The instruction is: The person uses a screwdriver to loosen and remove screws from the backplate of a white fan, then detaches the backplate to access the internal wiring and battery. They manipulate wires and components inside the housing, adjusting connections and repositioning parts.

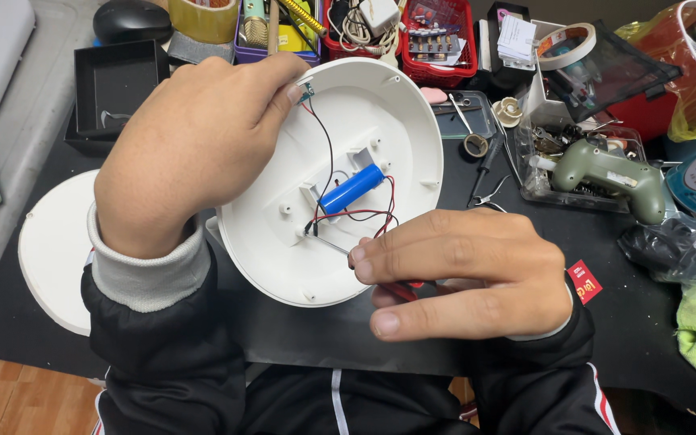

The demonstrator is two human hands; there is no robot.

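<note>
Currently, as I read the head view:

Left hand [195, 145]: fingers clamped on the upper rim of the round white lamp housing [380, 105]; the thumb tip sits beside a small green circuit board [308, 90] at that rim.

Right hand [465, 270]: fingers pinched together on a thin screwdriver [333, 245] with a red handle; only the metal shaft and a sliver of handle show.

Housing position: held tilted above the black worktop [525, 242], open inner face toward me, between the two hands.

Blue cylindrical battery cell [351, 189]: seated in the central white holder; long axis runs from lower left to upper right.

Wiring: red and black wires [364, 213] loop from the cell area; one black lead climbs to the circuit board.

Key relation: the cell lies up and to the left of my right fingers, just beyond the screwdriver tip, which rests at the holder's lower edge. The right hand is the nearer one; the shaft points toward the cell's lower end, roughly across its long axis.

Surroundings: a flat white round cover [50, 242] lies left on the worktop; an olive-green glue gun [606, 173] sits in a clear tray to the right.
</note>
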